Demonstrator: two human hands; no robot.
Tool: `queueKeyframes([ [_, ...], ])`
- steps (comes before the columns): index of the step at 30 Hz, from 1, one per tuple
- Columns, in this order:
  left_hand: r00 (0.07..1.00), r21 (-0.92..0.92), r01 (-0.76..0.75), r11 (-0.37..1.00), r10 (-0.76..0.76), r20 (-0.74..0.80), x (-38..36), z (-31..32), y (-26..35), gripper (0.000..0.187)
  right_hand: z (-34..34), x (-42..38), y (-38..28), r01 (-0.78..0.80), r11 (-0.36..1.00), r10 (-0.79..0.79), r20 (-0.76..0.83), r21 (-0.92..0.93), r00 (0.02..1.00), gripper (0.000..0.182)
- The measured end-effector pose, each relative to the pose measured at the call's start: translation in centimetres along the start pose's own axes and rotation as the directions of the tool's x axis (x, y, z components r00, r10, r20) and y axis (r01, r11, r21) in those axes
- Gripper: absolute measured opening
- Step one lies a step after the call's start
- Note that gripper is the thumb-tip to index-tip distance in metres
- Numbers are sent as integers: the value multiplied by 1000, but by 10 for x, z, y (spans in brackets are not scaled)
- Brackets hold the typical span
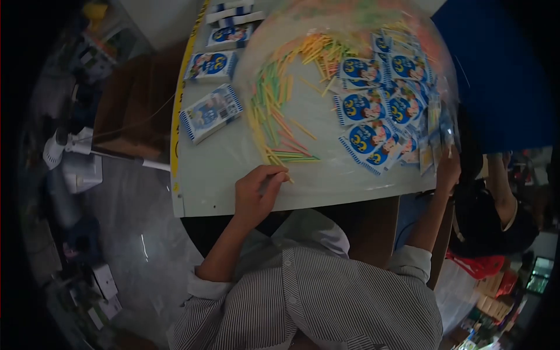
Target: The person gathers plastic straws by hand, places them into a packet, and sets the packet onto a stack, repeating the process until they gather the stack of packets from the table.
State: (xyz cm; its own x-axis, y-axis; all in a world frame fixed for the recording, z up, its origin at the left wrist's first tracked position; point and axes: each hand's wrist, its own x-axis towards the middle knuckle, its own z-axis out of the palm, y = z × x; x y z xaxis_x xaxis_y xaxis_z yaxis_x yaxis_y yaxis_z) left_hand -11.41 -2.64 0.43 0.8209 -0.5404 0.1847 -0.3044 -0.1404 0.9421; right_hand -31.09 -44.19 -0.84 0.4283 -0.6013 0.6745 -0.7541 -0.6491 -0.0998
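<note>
My left hand [256,195] is at the table's near edge, thumb and fingers pinched on a thin yellow stick [290,179]. Just beyond it, loose pink, green and yellow sticks [274,111] lie in a curved heap. Over to the right, my right hand [448,170] closes on the lower end of a small blue packet [447,128]; its fingertips are partly hidden. Beside that hand, several blue-and-white printed packets [364,105] overlap in a pile. Clear plastic [256,64], a bag or sheet, surrounds the sticks and packets.
Fuller blue-and-white packs [211,112] line the left side of the white table [204,169]. A cardboard box [137,105] stands left of it, near a white pole [119,156]. At right are a blue panel [501,76] and another person's arm [500,186].
</note>
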Motion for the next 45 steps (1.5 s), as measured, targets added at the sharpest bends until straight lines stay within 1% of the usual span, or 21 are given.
queueKeyframes([
  [1,999,-59,-31,998,31,6,0,0,-1,9,1,1,3,114,979,-125,-55,-168,991,27],
  [2,1000,-58,-22,998,21,-19,-1,-1,-1,9,-10,4,-17,137,979,-147,-53,-154,988,27],
  [5,998,-22,-55,998,54,-43,-3,2,2,9,-51,4,-96,29,954,-27,-11,299,1000,19],
  [6,972,111,-217,970,225,-64,-1,3,3,10,-62,-2,-132,10,873,-49,67,488,997,16],
  [7,919,245,-366,898,390,-57,-1,4,4,11,-71,-10,-164,4,777,-171,205,629,964,15],
  [8,921,249,-362,898,387,-56,-1,4,3,11,-78,-19,-193,-35,663,-306,312,748,899,13],
  [11,874,354,-464,812,485,33,-3,3,3,14,-73,-46,-248,45,522,-623,344,852,702,13],
  [13,888,368,-437,820,458,34,-6,-2,3,13,-62,-54,-268,121,475,-695,287,872,660,14],
  [15,902,374,-406,834,432,18,-9,-8,3,12,-60,-57,-281,193,557,-706,338,808,622,19],
  [19,924,368,-350,861,382,-12,-11,-12,-2,11,-66,-52,-295,204,587,-720,389,783,575,23],
  [21,932,360,-335,871,363,-11,-11,-12,-4,11,-70,-51,-299,152,555,-768,433,818,472,23],
  [28,940,367,-323,872,341,17,-11,-12,-9,10,-71,-55,-309,165,555,-788,452,815,417,19],
  [34,939,367,-332,869,342,40,-11,-15,-9,11,-61,-50,-312,301,567,-792,409,766,452,15],
  [37,953,318,-273,908,301,-41,-9,-16,-3,13,-53,-28,-305,310,534,-830,418,786,368,15],
  [39,966,255,-230,939,252,-60,-4,-19,1,14,-47,-18,-295,-24,573,-740,530,819,414,16],
  [40,977,191,-181,965,198,-75,-1,-20,3,15,-50,-15,-294,-21,576,-738,531,817,416,16],
  [41,977,189,-185,964,202,-74,4,-18,8,15,-56,-10,-294,-286,543,-677,613,790,408,16],
  [42,991,46,-112,993,115,-74,11,-15,13,16,-61,-6,-294,-531,467,-621,690,707,372,16],
  [43,998,-96,-33,995,27,-60,17,-11,16,17,-67,-7,-296,-530,467,-620,689,708,375,16],
  [44,998,-95,-36,995,30,-58,22,-5,15,17,-73,-10,-300,-663,391,-587,728,638,354,15],
  [45,990,-365,141,920,-127,64,27,3,11,21,-77,-13,-303,-776,302,-558,763,553,326,15],
])
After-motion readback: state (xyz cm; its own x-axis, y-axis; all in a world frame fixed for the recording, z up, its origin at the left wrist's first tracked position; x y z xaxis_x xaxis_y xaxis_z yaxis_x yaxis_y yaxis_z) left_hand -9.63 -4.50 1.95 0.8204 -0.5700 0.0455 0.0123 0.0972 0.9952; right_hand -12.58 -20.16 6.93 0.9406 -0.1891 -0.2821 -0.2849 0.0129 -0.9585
